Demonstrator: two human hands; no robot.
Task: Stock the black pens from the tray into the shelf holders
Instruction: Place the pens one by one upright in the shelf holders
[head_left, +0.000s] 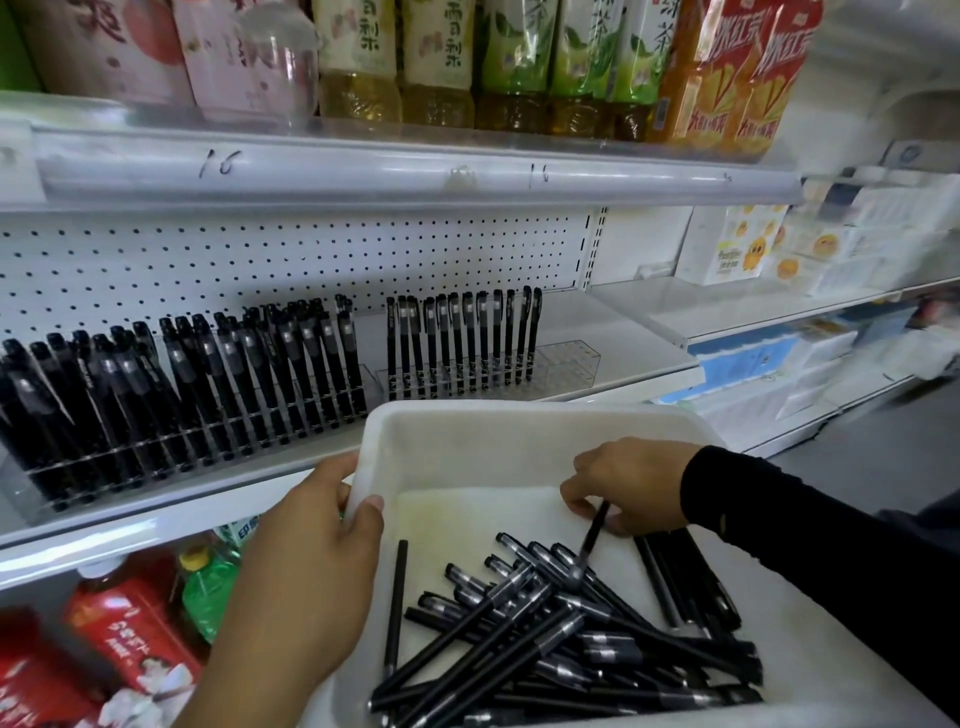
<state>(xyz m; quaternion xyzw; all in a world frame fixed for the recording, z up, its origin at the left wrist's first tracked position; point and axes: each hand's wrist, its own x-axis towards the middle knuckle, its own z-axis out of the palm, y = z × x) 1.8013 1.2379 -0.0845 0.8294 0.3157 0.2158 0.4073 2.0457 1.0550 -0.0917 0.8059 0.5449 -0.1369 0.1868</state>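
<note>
A white plastic tray (467, 441) is held in front of the shelf, with a pile of several black pens (545, 639) lying in its near half. My left hand (317, 566) grips the tray's left rim, thumb over the edge. Inside the tray, my right hand (628, 483) pinches one black pen (592, 535) by its upper end, its lower end still among the pile. On the shelf stand clear holders: the left holder (171, 395) is packed with upright black pens, and the right holder (467, 358) has a row of pens with free slots (569, 361) at its right end.
Bottled drinks (436, 62) fill the shelf above, behind a white price rail (415, 176). Red cartons and a green bottle (208, 597) sit on the shelf below. Tissue packs (779, 249) are stacked on shelves to the right. Perforated white backing (311, 260) stands behind the pens.
</note>
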